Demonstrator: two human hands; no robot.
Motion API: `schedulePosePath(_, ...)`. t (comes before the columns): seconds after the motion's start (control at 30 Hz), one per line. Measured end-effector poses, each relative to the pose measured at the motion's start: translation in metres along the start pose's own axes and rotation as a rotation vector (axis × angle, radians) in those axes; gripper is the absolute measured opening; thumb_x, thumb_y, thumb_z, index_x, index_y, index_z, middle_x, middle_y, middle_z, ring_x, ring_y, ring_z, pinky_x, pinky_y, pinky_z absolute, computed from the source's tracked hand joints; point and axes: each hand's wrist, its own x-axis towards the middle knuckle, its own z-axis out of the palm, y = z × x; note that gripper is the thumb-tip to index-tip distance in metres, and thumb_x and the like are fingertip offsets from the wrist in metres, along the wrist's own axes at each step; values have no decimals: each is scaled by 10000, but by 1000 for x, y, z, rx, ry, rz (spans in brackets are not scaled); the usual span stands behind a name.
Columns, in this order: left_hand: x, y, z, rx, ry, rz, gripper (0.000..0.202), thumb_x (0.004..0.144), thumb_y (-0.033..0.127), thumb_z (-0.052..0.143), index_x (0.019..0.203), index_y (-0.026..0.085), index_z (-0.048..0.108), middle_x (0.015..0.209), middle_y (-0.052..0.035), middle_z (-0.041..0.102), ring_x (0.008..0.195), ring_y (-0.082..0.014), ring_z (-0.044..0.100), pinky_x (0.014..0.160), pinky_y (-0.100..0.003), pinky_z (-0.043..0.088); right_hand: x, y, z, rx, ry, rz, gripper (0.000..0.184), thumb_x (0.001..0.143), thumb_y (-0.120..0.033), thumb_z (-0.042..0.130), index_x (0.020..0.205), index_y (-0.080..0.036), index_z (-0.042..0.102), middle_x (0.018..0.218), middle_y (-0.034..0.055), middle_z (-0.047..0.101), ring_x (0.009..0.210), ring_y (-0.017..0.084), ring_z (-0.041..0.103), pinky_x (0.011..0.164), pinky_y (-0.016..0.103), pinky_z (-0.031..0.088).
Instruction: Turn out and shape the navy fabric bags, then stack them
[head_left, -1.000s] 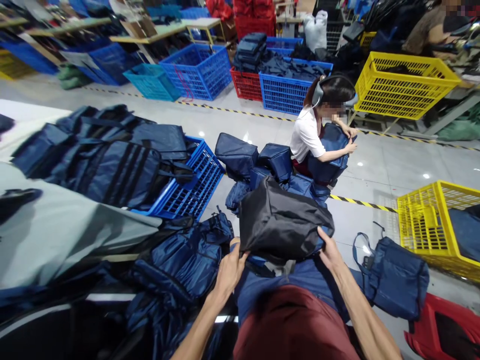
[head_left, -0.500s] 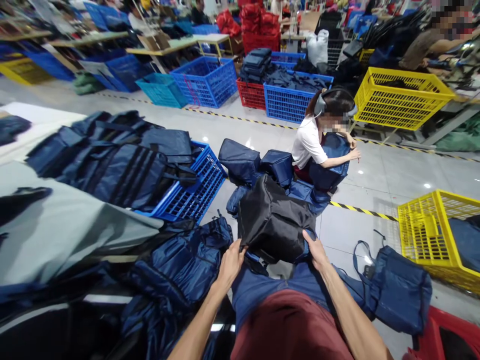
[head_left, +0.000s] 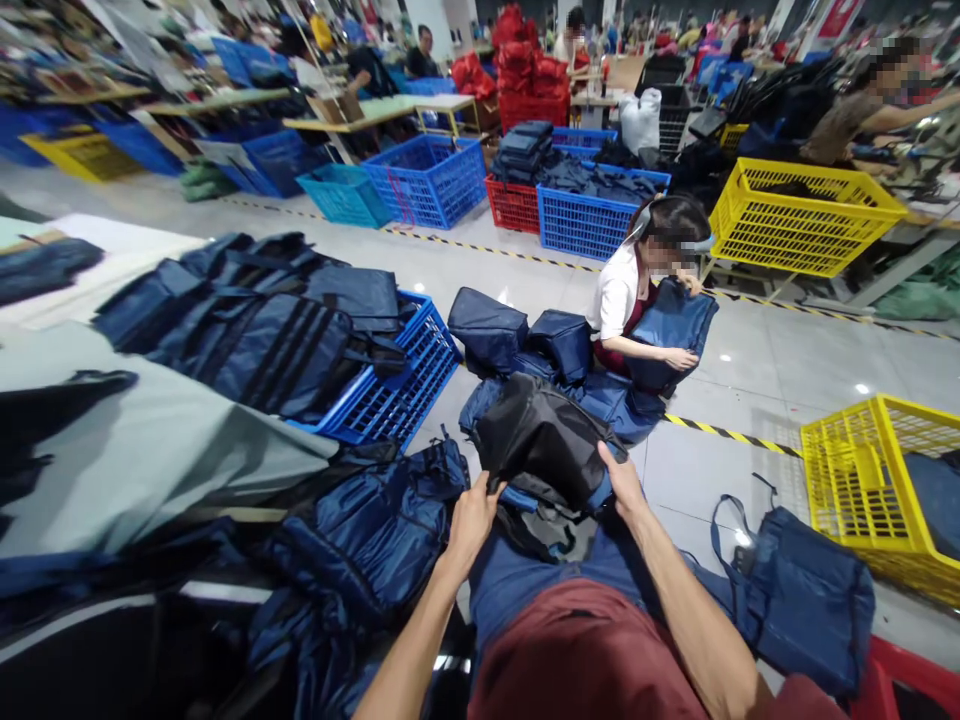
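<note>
bags [head_left: 255, 335] heap over a blue crate [head_left: 391, 400] near the held black bag [head_left: 544, 440].

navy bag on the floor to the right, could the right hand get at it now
Probably not at once: the right hand holds the black bag. If it let go, nothing visible seems to block its way to the navy bag.
</note>
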Motion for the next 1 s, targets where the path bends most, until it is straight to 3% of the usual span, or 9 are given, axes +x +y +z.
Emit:
schedulePosePath(0.13, -13, -9, 14, 45, -3, 21, 389, 1089, 170, 519, 1450, 187, 662, 1125, -161, 830, 1126, -305, 813, 835, -293, 510, -4, 16, -26, -26, -28, -70, 719, 757, -668, 887, 1287, -187, 819, 1367, 122, 802, 1337, 319, 743, 1143, 419, 598)
schedulePosePath(0.23, -19, -8, 23, 90, 25, 4, 525, 1034, 74, 473, 1525, 167, 633, 1194, -174, 814, 1052, -284, 823, 836, -299, 535, -8, 24, -28, -113, 42, -101, 742, 742, -707, 854, 1246, -163, 828, 1337, 136, 812, 1323, 344, 746, 1147, 454, 588)
schedulePosePath(0.33, -18, -6, 25, 63, 91, 13, 512, 1033, 78, 459, 1505, 128, 652, 1131, -176, 818, 991, -277, 824, 815, -301, 545, -10, 15, -21, -120, 145, -148, 742, 739, -725, 835, 1197, -142, 836, 1286, 143, 829, 1245, 345, 776, 1088, 438, 614)
schedulePosePath(0.43, -16, -7, 21, 2, 166, 41, 435, 1077, 137, 440, 1427, 127, 697, 983, -141, 819, 939, -279, 821, 794, -301, 531, -11, -6, -19, -58, 161, -157, 727, 807, -745, 797, 1191, -129, 842, 1207, 144, 848, 1128, 332, 806, 947, 406, 658)
schedulePosePath(0.53, -18, -10, 18, -30, 197, 22, 431, 1103, 196, 428, 1443, 158, 690, 925, -115, 814, 909, -283, 818, 765, -298, 509, -11, -11, -22, -62, 139, -214, 695, 842, -713, 791, 1231, -139, 835, 1231, 133, 844, 1180, 320, 792, 1006, 400, 642)
schedulePosePath(0.67, -22, -10, 23, 7, 52, -17, 569, 982, 49, 448, 1494, 170, 665, 1060, -140, 839, 983, -285, 829, 800, -291, 529, -7, 22, -19, -175, 133, -139, 643, 724, -614, 893, 1192, -178, 833, 1215, 121, 852, 1267, 332, 768, 1149, 406, 569)
schedulePosePath(0.8, -20, -7, 24, -21, 39, -3, 561, 994, 58, 420, 1480, 156, 682, 1138, -165, 837, 1051, -301, 825, 882, -321, 545, -5, 44, -19, -157, 80, -97, 638, 754, -643, 857, 1196, -184, 824, 1303, 111, 829, 1345, 319, 732, 1218, 417, 525)
schedulePosePath(0.9, -20, -4, 14, -95, 103, -9, 519, 1019, 108, 433, 1460, 152, 701, 1090, -145, 847, 1015, -298, 821, 872, -324, 540, -14, 28, -24, -118, 86, -110, 667, 770, -658, 853, 1213, -161, 827, 1319, 113, 822, 1363, 316, 720, 1245, 430, 511)
schedulePosePath(1.0, -21, 13, -18, -166, 248, -45, 460, 1038, 191, 469, 1401, 155, 750, 968, -116, 845, 924, -287, 805, 839, -324, 535, -28, -11, -27, -23, 141, -80, 660, 828, -683, 828, 1228, -158, 838, 1297, 109, 830, 1336, 312, 734, 1171, 396, 580)
